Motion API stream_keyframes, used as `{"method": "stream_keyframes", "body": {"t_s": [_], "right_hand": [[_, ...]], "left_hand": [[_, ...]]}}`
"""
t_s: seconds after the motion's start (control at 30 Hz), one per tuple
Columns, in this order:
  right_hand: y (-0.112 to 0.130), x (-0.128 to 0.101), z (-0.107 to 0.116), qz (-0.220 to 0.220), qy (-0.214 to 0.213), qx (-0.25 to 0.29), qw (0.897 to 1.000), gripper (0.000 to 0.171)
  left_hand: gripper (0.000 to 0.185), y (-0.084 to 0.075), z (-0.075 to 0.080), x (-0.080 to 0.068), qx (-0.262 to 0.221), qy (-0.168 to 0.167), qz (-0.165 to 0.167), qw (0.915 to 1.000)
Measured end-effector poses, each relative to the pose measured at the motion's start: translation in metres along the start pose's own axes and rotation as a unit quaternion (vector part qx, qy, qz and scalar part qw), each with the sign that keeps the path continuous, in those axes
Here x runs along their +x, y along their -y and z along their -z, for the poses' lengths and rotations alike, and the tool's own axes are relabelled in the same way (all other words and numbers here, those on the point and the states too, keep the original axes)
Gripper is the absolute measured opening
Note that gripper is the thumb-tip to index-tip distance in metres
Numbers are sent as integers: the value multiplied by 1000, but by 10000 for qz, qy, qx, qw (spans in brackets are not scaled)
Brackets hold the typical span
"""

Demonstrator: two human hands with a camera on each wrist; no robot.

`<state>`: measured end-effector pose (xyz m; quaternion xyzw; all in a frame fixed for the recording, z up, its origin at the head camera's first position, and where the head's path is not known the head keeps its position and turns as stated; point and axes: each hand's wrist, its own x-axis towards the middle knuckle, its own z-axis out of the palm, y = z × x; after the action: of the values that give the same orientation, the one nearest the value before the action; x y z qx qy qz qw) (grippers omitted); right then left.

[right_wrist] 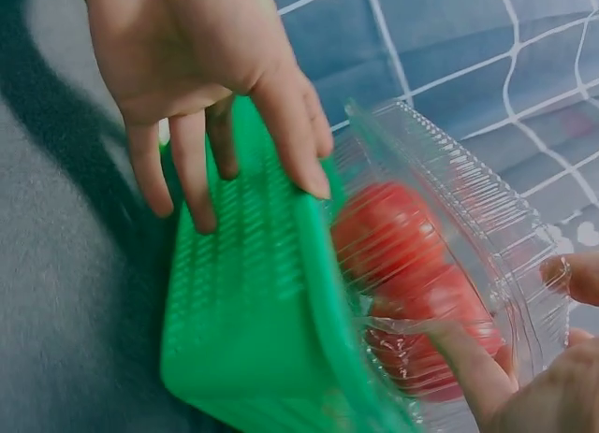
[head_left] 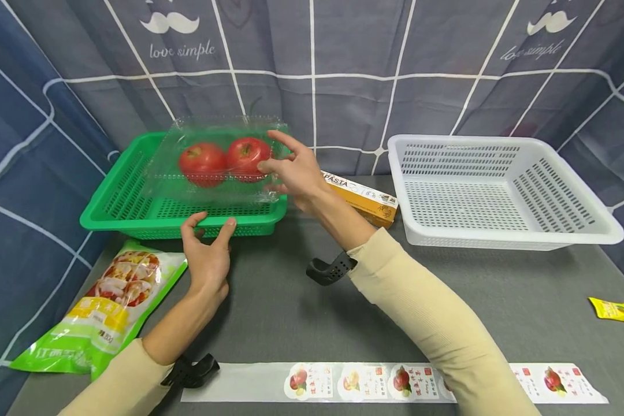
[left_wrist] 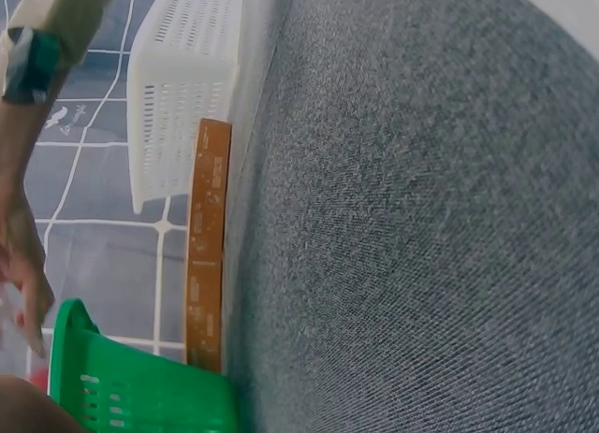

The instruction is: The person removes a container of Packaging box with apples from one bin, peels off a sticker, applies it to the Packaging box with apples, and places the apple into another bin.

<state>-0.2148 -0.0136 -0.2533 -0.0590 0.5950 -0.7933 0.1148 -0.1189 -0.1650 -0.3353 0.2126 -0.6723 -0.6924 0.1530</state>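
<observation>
A clear plastic box [head_left: 229, 192] with two red apples [head_left: 203, 164] [head_left: 248, 157] inside hangs tilted over the green basket [head_left: 182, 226]. My right hand [head_left: 304, 176] grips the box's right end, thumb on the near side and fingers spread along the edge. In front of the basket is my left hand [head_left: 208, 260], its thumb and index finger apart at the near rim. The right wrist view shows that left hand [right_wrist: 192, 64] with its thumb at the rim and loose, nearly straight fingers beside the outer wall.
A white basket [head_left: 499, 238] stands on the right, a pasta box [head_left: 369, 199] between the baskets. A green food bag [head_left: 106, 306] lies at left. A sticker strip [head_left: 255, 381] runs along the front; a yellow packet [head_left: 613, 311] lies far right.
</observation>
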Motion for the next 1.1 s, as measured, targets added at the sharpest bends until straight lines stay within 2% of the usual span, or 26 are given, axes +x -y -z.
{"method": "stream_keyframes", "body": {"t_s": [0.17, 0.47, 0.63, 0.8, 0.93, 1.1], "right_hand": [[13, -18, 16, 10, -31, 156, 9999, 63], [21, -43, 39, -119, -264, 291, 9992, 62], [25, -54, 56, -222, -401, 433, 9980, 62], [26, -72, 72, -102, -426, 490, 9978, 64], [24, -92, 83, 25, -471, 453, 9979, 66], [24, -115, 99, 24, -344, 481, 9982, 65]], "left_hand": [[54, 0, -2, 1, -59, -44, -101, 9999], [53, 3, -1, 2, -105, -128, -182, 9997], [57, 4, -1, 2, -71, -109, -143, 9998], [59, 3, -1, 3, -153, -56, -2, 9999], [50, 1, 0, 2, -353, -52, 121, 9993], [34, 1, 2, 2, -637, -138, 76, 9978]]}}
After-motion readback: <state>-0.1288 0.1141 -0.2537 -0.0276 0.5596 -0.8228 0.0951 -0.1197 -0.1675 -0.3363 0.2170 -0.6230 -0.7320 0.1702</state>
